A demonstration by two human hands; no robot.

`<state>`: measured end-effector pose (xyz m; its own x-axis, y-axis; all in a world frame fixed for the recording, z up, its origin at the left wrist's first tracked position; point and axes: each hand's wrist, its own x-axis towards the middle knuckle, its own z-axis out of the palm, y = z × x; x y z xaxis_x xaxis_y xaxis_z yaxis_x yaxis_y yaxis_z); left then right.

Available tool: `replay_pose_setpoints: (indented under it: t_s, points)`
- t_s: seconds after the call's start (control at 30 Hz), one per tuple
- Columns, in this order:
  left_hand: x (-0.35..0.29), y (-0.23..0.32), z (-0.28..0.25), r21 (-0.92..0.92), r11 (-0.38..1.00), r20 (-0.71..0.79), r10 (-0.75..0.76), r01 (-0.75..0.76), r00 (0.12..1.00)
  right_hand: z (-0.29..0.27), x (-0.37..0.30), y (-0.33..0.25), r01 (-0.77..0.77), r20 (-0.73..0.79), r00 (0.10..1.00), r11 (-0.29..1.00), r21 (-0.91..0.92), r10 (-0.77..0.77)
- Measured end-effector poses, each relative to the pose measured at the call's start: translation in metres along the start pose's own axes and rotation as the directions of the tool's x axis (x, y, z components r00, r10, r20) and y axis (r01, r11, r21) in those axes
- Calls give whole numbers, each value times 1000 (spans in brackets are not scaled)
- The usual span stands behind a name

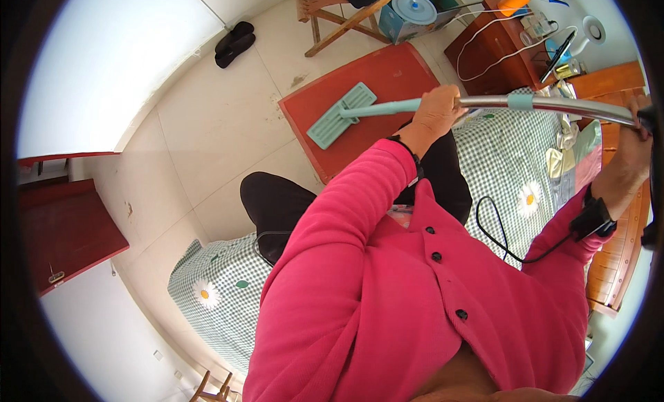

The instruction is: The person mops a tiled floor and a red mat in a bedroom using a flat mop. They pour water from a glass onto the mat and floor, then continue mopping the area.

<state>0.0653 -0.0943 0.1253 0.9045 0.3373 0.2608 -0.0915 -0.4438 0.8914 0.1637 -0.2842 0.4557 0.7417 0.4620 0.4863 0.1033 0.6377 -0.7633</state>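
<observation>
Gripping a flat mop (477,105) with both hands, a person in a pink buttoned top sits on a bed covered by a green-and-white checked sheet (221,298) printed with daisies. The left hand (437,110) is wrapped around the pale teal lower section of the handle, fingers curled fully about the shaft. The right hand (633,150) is at the upper end of the metal part of the handle, close to the picture's rim; its fingers appear folded round the shaft, though how tightly cannot be told there. Each wrist carries a dark band. From the left hand the handle runs down to the teal rectangular mop head (341,115), which lies flat on a red mat (387,77) on the pale tiled floor (207,125). The mat lies just beside the bed, on the side where the person's dark-trousered knee (273,201) projects over the edge of the sheet. Beyond the mat, away from the bed, stand a wooden chair frame (339,18) and a box bearing a round blue lid (413,8). A pair of dark shoes (234,44) sits on the floor, well apart from the mat. A dark wooden cabinet (498,56) with white cables stands near the bed's far corner. A black cord (505,243) lies looped on the sheet beside the person's right arm.
</observation>
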Motion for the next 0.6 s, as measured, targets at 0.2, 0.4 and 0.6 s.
replay_pose_setpoints:
  t_s: [0.2, 0.4, 0.6]
  points:
    - [13, -32, 14, 125, 990, 227, -99, 72, 969, -37, 5, 19, -13, -15, 1000, 984, -177, 11]
    - [24, -32, 11, 204, 977, 361, -139, 68, 922, -63, 8, 21, -11, -11, 1000, 998, -68, 10]
    - [32, -38, -19, 150, 983, 362, -156, 108, 919, -19, 28, 43, 9, 7, 1000, 993, -116, -8]
